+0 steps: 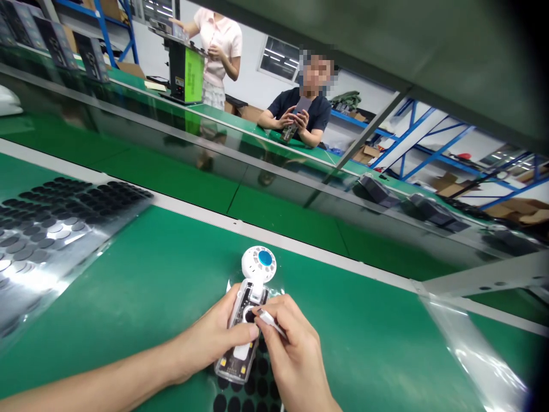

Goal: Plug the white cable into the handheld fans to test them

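A handheld device with a clear casing (243, 350) and a round white head (259, 264) with a blue centre is tilted above the green work surface. My left hand (218, 337) is closed around its left side, the thumb lying across the front. In my right hand (294, 343) a white cable connector (271, 321) is pinched, its tip at the dark circle in the middle of the casing. Beneath the device, a sheet of round black stickers (261, 387) shows partly; my hands and the casing hide the rest.
A larger clear sheet with many black discs (34, 240) covers the left of the green table (150, 297). A clear plastic strip (480, 355) lies at the right. Beyond the pale rail (257, 229) runs a green conveyor (206, 183), with two people across it.
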Demonstrator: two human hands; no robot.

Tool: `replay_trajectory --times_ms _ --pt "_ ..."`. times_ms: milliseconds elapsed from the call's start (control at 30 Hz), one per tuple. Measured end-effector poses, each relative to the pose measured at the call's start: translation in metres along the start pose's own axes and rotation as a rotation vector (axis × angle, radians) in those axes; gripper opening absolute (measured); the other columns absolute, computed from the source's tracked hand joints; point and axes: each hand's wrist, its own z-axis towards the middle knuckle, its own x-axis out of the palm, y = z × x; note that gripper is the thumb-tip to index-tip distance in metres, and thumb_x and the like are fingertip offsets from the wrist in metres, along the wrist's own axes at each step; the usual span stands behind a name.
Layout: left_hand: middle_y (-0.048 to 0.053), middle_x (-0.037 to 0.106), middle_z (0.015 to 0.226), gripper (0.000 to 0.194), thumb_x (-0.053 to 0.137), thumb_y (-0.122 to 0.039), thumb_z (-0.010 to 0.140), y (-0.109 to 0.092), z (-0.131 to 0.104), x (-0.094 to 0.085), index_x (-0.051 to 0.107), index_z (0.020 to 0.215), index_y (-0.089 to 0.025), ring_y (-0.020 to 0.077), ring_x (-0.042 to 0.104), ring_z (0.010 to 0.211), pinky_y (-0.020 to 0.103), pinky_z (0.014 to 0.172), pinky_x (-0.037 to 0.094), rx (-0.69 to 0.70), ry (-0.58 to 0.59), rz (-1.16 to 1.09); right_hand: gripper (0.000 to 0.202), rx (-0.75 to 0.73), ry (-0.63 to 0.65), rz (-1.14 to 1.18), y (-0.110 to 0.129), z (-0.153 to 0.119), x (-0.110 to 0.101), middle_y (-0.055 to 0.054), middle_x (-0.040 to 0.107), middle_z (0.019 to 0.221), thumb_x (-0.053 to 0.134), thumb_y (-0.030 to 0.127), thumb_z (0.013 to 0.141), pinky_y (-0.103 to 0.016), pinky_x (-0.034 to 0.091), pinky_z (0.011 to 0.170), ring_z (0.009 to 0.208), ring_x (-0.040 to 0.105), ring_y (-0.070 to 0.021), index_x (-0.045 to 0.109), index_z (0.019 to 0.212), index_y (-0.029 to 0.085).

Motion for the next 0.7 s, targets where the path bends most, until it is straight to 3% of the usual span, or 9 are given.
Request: replay_trajectory --times_ms 167,333,433,600,700 --pt "0.003 0.052 0.103 0.033 0.053 -0.038 0.085 0.0 -0.002 -0.002 0.045 0.112 -0.02 0.0231 0.048 0.104 0.037 0.091 0.037 0.022 0.01 0.101 0.024 -0.05 -0.043 0.076 0.001 -0.005 0.0 -0.003 0.055 0.081 0.045 0.011 0.087 -0.027 0.044 0.06 0.071 0.056 -0.0161 0.064 0.091 0.025" --pt "0.004 0.054 0.106 0.031 0.05 -0.036 0.087 0.001 -0.003 -0.001 0.045 0.113 -0.02 0.0238 0.048 0.106 0.036 0.091 0.038 -0.003 -0.024 0.107 0.029 -0.067 -0.043 0.072 0.0 -0.012 0.001 -0.005 0.055 0.089 0.042 0.012 0.087 -0.026 0.045 0.056 0.067 0.055 -0.0153 0.063 0.102 0.026" --pt "0.004 0.056 0.103 0.03 0.051 -0.036 0.086 0.004 -0.002 0.001 0.045 0.111 -0.02 0.0211 0.052 0.099 0.033 0.086 0.041 -0.006 -0.076 0.092 0.03 -0.002 -0.02 0.094 -0.004 -0.015 0.0 -0.005 0.056 0.09 0.043 0.016 0.087 -0.026 0.045 0.055 0.065 0.055 -0.0152 0.059 0.11 0.027" --pt "0.0 0.059 0.072 0.024 0.049 -0.037 0.083 0.004 -0.004 0.008 0.047 0.097 -0.017 0.0122 0.054 0.054 0.024 0.052 0.046 -0.125 -0.197 -0.006 0.007 0.356 0.056 0.349 -0.006 -0.014 -0.01 0.004 0.051 0.067 0.057 0.025 0.081 -0.021 0.04 0.053 0.058 0.049 -0.0118 0.05 0.082 0.023" --pt "0.002 0.061 0.063 0.024 0.046 -0.039 0.082 -0.001 -0.006 0.01 0.05 0.085 -0.015 0.0121 0.054 0.045 0.023 0.044 0.045 -0.2 -0.203 -0.078 0.023 0.387 0.131 0.419 -0.003 -0.014 -0.017 0.003 0.049 0.067 0.045 0.036 0.088 -0.021 0.035 0.052 0.058 0.044 -0.0112 0.046 0.071 0.021"
